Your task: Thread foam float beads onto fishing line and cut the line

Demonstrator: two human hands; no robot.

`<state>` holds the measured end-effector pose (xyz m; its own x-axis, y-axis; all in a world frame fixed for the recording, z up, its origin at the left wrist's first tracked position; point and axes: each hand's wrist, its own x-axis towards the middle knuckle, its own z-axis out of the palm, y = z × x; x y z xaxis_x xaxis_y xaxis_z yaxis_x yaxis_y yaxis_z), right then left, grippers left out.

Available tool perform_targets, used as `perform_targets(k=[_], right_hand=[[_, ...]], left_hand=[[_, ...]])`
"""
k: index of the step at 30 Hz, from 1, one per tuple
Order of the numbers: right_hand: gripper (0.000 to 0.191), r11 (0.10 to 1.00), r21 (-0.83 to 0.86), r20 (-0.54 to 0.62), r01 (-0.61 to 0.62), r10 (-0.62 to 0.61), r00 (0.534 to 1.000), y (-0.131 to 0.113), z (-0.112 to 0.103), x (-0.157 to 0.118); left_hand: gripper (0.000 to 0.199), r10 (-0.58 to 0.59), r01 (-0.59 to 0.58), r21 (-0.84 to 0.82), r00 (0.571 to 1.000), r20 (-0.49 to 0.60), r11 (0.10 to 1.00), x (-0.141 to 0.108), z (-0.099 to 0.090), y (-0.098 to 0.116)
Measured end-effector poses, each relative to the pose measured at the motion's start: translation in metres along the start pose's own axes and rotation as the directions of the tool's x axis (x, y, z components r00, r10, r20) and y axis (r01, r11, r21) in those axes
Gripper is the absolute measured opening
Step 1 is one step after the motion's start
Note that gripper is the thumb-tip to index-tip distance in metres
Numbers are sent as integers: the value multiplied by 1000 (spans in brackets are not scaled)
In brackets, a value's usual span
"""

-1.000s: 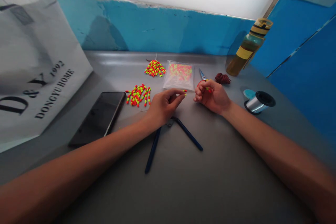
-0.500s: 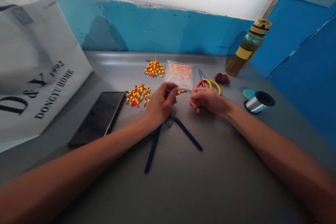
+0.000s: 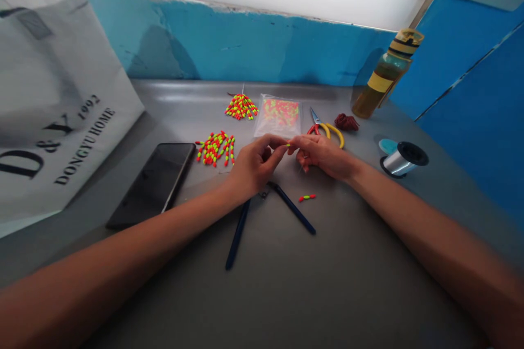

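Note:
My left hand (image 3: 260, 166) is closed, with thumb and forefinger pinching a small yellow-green and red bead strand (image 3: 288, 145). At the strand's other end, the fingertips of my right hand (image 3: 319, 154) close on it, so both hands almost meet. Below my right hand shows a faint thin line (image 3: 301, 169). Nearer me is a short red and yellow-green bead piece (image 3: 307, 197); I cannot tell whether it hangs or lies. Dark blue-handled pliers (image 3: 292, 208) lie spread under my left hand, their head partly hidden. A pile of similar bead pieces (image 3: 215, 148) lies left of my left hand.
Behind the hands are a fanned bead bundle (image 3: 241, 107), a clear bag of beads (image 3: 280, 114), scissors (image 3: 325, 130) and a dark red cord bundle (image 3: 346, 122). A spool (image 3: 403, 160) and bottle (image 3: 382, 82) stand right; a phone (image 3: 153, 185) and large bag (image 3: 61, 103) are left.
My left hand has shifted slightly right and its fingertips now meet those of my right hand. A short bead piece now shows below my right hand; the beads between the hands are mostly covered.

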<state>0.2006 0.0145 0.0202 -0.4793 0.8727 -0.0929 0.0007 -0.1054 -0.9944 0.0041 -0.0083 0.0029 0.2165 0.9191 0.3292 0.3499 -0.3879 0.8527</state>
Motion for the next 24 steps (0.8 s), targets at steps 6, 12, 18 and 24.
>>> perform_targets(k=[6,12,18,24], right_hand=[[23,999,-41,11,-18,19,1000,0,-1,-1],[12,977,215,-11,1,1,1000,1,-8,0],[9,907,421,-52,-6,31,998,-1,-11,0],[12,887,460,-136,23,45,990,-1,-10,2]], left_hand=[[13,58,-57,70,998,-22,996,1,0,2],[13,49,-47,57,998,-26,997,1,1,0],[13,35,-33,50,999,-30,998,2,1,0],[15,11,-9,50,999,-34,999,3,1,2]])
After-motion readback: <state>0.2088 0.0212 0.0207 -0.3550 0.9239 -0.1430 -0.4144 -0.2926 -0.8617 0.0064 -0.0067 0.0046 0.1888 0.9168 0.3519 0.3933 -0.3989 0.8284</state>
